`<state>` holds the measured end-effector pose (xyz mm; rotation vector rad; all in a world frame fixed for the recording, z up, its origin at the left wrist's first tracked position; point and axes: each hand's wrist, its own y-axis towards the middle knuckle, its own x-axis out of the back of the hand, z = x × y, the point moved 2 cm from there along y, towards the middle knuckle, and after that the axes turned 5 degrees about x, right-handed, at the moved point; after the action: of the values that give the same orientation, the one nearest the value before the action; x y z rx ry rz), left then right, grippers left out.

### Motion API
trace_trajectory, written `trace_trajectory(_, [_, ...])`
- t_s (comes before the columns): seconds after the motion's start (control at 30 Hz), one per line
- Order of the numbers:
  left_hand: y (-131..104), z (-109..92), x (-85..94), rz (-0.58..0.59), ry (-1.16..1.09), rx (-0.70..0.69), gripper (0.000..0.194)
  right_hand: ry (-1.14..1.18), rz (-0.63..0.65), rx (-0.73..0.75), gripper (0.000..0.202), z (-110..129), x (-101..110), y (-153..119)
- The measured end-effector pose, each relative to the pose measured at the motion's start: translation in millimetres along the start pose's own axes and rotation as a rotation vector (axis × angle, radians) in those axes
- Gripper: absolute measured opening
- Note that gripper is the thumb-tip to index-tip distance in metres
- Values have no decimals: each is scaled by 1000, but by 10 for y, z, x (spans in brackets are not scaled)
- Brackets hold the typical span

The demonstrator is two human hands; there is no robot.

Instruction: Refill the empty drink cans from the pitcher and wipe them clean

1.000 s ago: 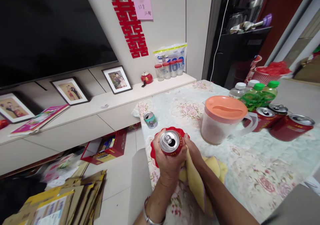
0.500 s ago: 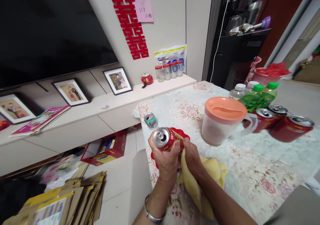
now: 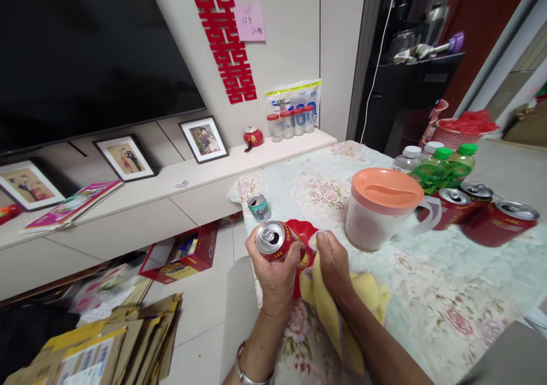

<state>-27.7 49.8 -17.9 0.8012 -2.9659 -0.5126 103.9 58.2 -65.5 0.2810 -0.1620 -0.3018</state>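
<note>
My left hand (image 3: 273, 271) is wrapped round an opened red drink can (image 3: 277, 241), tilted with its silver top toward me. In my right hand (image 3: 334, 262), just to the right of the can and apart from it, a yellow cloth (image 3: 327, 311) is bunched; its lower part hangs down and spreads over the table. Under and behind both hands lies a red scalloped tray (image 3: 305, 234), partly hidden by them. A small teal can (image 3: 258, 207) with an open top stands beyond my left hand.
A pitcher (image 3: 376, 220) with an orange lid stands right of my hands on the flowered tablecloth (image 3: 444, 282). Several red cans (image 3: 499, 224) and green-capped bottles (image 3: 464, 163) are farther right. Flattened cardboard (image 3: 123, 339) and a red box (image 3: 183, 259) lie on the floor at left.
The can in my left hand has moved a little left, away from my right hand. A gap now shows between can and cloth, with more of the red tray visible.
</note>
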Motion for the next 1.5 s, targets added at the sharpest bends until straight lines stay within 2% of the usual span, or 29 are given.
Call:
trace_trajectory(0.13, [75, -13, 89, -43, 17, 29, 63, 18, 10, 133, 51, -68, -1, 28])
trace_trajectory(0.2, [112, -46, 133, -90, 15, 50, 62, 23, -33, 186, 54, -91, 24, 28])
trace_trajectory(0.33, [142, -159, 193, -100, 17, 83, 63, 37, -187, 267, 42, -46, 146, 3])
trace_trajectory(0.4, [130, -229, 208, -75, 15, 100, 63, 51, -218, 312, 33, 46, 214, -26])
trace_trajectory(0.47, [100, -304, 216, -58, 5, 121, 62, 61, -175, 367, 26, 187, 268, -75])
trace_trajectory(0.53, [50, -384, 213, -35, -14, 137, 63, 38, -47, 431, 30, 359, 298, -154])
trace_trajectory(0.6, [-23, -468, 198, 7, -30, 155, 63, -56, 108, 494, 44, 537, 308, -264])
trace_trajectory(0.7, [-182, -570, 167, 65, -11, 250, 64, -199, 224, 581, 67, 768, 323, -440])
trace_trajectory(0.8, [-381, -621, 111, 137, 18, 353, 71, -264, 244, 503, 75, 891, 372, -547])
trace_trajectory(0.9, [-589, -608, 31, 200, 12, 378, 69, -284, 210, 410, 82, 889, 489, -619])
trace_trajectory(1.03, [-840, -493, -94, 334, -10, 341, 69, -327, 118, 389, 94, 712, 710, -794])
trace_trajectory(1.13, [-970, -371, -189, 468, -80, 203, 72, -394, -4, 262, 90, 518, 922, -961])
trace_trajectory(1.2, [-1040, -268, -250, 549, -123, 85, 75, -380, -46, 262, 92, 426, 1092, -1056])
trace_trajectory(1.27, [-1114, -124, -300, 599, -151, 37, 69, -340, -98, 266, 94, 354, 1304, -1112])
trace_trajectory(1.4, [-1309, 276, -336, 676, -35, 28, 48, -318, -251, 38, 92, 141, 1808, -1036])
trace_trajectory(1.5, [-1445, 591, -308, 724, 138, -32, 44, -300, -439, -4, 97, -83, 2181, -792])
